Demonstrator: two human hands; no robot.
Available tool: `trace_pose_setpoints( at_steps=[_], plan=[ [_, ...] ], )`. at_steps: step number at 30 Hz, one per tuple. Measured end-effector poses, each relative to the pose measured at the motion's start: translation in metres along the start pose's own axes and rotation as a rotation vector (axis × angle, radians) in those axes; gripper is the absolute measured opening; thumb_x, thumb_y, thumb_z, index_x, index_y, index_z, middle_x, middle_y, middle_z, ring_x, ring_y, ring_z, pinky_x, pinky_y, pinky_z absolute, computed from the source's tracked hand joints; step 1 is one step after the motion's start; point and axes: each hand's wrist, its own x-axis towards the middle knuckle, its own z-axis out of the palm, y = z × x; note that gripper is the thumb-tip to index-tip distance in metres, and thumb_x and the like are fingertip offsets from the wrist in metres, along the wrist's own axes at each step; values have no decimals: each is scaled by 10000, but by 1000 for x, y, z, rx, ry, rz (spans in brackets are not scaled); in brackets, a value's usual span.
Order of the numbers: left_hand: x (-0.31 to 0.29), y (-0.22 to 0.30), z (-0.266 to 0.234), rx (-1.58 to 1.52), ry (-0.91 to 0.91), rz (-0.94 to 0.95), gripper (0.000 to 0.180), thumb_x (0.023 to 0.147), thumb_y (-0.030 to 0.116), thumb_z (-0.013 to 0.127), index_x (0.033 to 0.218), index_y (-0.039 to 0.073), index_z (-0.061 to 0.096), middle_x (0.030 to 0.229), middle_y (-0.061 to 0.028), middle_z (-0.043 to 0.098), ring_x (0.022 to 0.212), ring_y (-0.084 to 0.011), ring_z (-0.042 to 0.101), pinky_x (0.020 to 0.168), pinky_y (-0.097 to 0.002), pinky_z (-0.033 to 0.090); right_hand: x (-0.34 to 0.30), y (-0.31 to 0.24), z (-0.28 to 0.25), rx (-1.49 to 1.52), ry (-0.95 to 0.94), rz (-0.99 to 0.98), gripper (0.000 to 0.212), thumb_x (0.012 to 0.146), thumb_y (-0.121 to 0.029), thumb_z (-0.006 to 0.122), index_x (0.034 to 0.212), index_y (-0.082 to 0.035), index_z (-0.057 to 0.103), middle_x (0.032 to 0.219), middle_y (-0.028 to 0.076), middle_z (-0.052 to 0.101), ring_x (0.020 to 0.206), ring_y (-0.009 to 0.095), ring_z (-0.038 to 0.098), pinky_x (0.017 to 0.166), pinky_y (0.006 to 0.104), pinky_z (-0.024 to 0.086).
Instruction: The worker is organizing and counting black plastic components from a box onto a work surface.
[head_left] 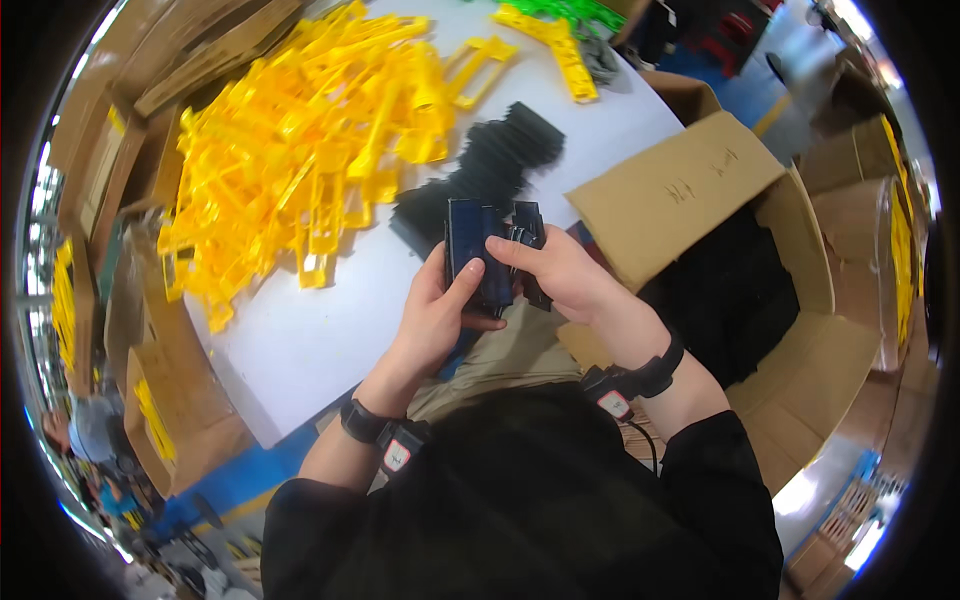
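Note:
Close to my body, at the table's near edge, both hands are closed on dark plastic parts. My left hand (pixel 437 307) grips a long, flat, dark blue-black plastic piece (pixel 468 228), its thumb lying across the front. With the thumb pressed on the same piece, my right hand (pixel 568 272) also has a second, narrower black plastic piece (pixel 528 215) against its fingers. Whether the two pieces are joined I cannot tell. Just beyond them, a row of stacked black plastic parts (pixel 500 155) lies on the white table (pixel 290 365); its outline is blurred.
A large heap of yellow plastic frames (pixel 310 130) covers the table's left and far side. Green parts (pixel 570 12) lie at the far edge. On my right stands an open cardboard box (pixel 815 375) with black contents, its flap (pixel 680 190) reaching toward the table. More cartons (pixel 190 410) stand left.

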Motion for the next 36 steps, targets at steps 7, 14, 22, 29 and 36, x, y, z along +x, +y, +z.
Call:
trace_pose_setpoints(
  at_steps=[7, 14, 22, 29, 36],
  plan=[
    [-15, -8, -44, -164, 221, 6, 300, 1003, 178, 471, 1276, 53, 461, 1117, -81, 613, 928, -169, 658, 614, -332, 615, 31, 25, 46, 250, -13, 2, 310, 980, -266, 555, 1190, -39, 560, 1072, 67, 648, 950, 168, 649, 823, 344, 544],
    [-26, -32, -82, 10, 317, 62, 252, 987, 153, 497, 1212, 39, 507, 1009, -54, 635, 833, -125, 652, 568, -283, 585, 52, 55, 68, 300, 37, 67, 276, 946, -253, 614, 1131, -47, 616, 1018, 39, 673, 877, 135, 653, 785, 318, 530],
    [-27, -42, -95, -131, 318, 78, 232, 991, 103, 455, 1194, 2, 506, 1033, -85, 623, 851, -142, 641, 645, -303, 585, 64, 64, 84, 219, 122, 34, 192, 918, -107, 613, 1080, -5, 621, 985, 56, 677, 845, 125, 656, 757, 296, 531],
    [-30, -47, -102, -130, 400, 91, 229, 973, 106, 527, 1191, 35, 531, 1026, -57, 662, 848, -130, 656, 701, -308, 584, 68, 73, 96, 253, 163, -17, 193, 935, -128, 593, 1069, 8, 616, 970, 75, 679, 824, 138, 669, 718, 290, 555],
    [-34, -37, -104, -138, 499, 118, 227, 958, 95, 552, 1176, 33, 536, 1017, -42, 659, 847, -106, 641, 689, -283, 559, 70, 80, 96, 276, 144, 17, 208, 930, -134, 598, 1088, 2, 601, 943, 67, 680, 799, 153, 680, 676, 297, 572]
  ],
)
